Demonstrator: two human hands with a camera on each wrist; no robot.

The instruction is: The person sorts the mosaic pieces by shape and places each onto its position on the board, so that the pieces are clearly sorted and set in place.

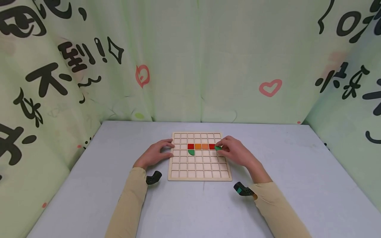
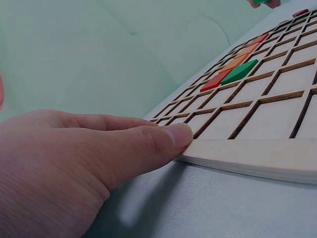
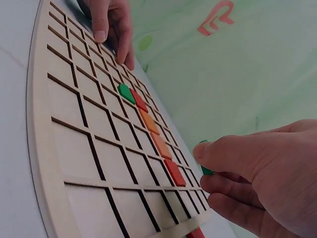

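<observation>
A wooden grid board [image 1: 200,178] lies on the table. One row holds a red tile [image 1: 190,146], two orange tiles [image 1: 201,146] side by side, then another red tile [image 1: 211,146]. Below the leftmost red one sits a green quarter-round tile [image 1: 191,152]. My right hand [image 1: 235,150] pinches a second green tile [image 3: 205,168] between thumb and fingers, above the board's right side; the fingers cover part of it. At the board's left edge, my left hand [image 1: 156,152] rests with extended fingers, its thumb touching the wooden rim.
Another red piece [image 3: 196,233] shows past the board's right edge in the right wrist view; the hand hides it from the head view. A pale table [image 1: 190,211] stands before a green curtain [image 1: 253,59] with black lettering. Each wrist wears a black device [image 1: 153,178].
</observation>
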